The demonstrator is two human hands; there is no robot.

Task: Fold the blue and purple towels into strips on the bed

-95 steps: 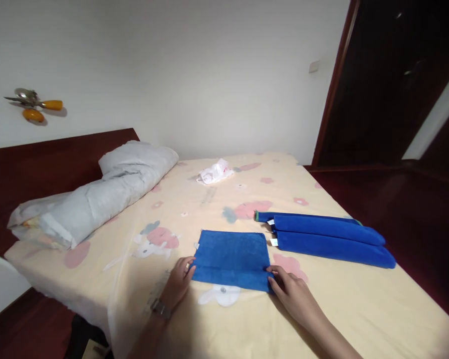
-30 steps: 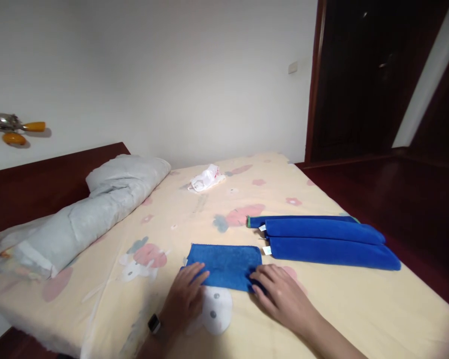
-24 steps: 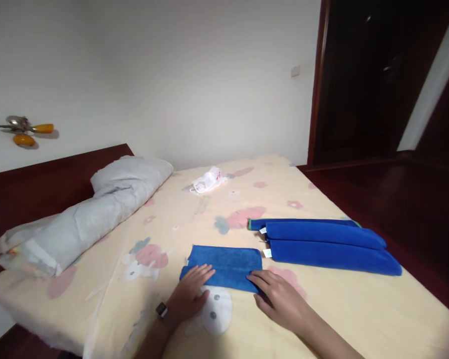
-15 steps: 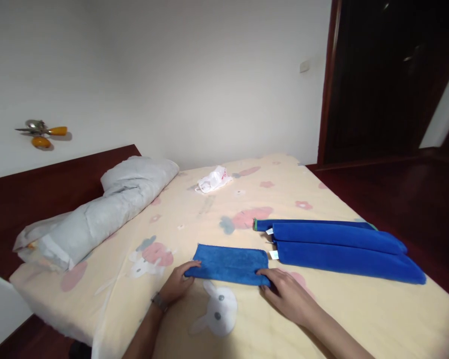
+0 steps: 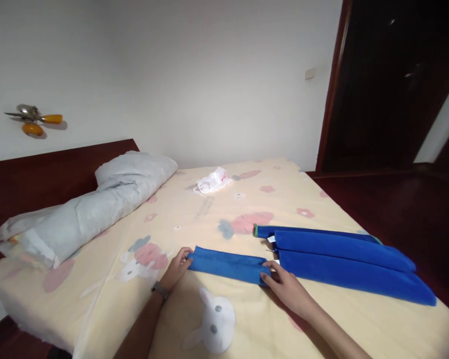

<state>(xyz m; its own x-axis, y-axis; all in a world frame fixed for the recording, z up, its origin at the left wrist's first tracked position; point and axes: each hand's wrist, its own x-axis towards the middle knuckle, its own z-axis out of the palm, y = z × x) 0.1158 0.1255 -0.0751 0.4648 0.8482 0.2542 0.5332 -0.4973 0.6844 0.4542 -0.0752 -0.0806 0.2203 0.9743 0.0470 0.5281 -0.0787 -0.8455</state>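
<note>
A small blue towel [image 5: 226, 267] lies as a narrow strip on the patterned bedsheet [image 5: 194, 309], with its near edge turned up toward the far edge. My left hand [image 5: 177, 268] pinches its left end, and my right hand [image 5: 282, 285] grips its right end between thumb and fingers. A watch is on my left wrist. Just right of my right hand lie larger blue towels [image 5: 344, 257], folded into long strips, with white tags at their left ends.
A rolled grey quilt [image 5: 93, 214] in clear wrapping lies along the wooden headboard [image 5: 60, 164]. A crumpled white plastic bag [image 5: 213, 180] sits near the bed's far side. Beyond the bed's right edge are dark red floor and a dark door [image 5: 374, 94].
Both hands have brought the small towel's near edge up and over, so it now looks narrower. The view has shifted slightly.
</note>
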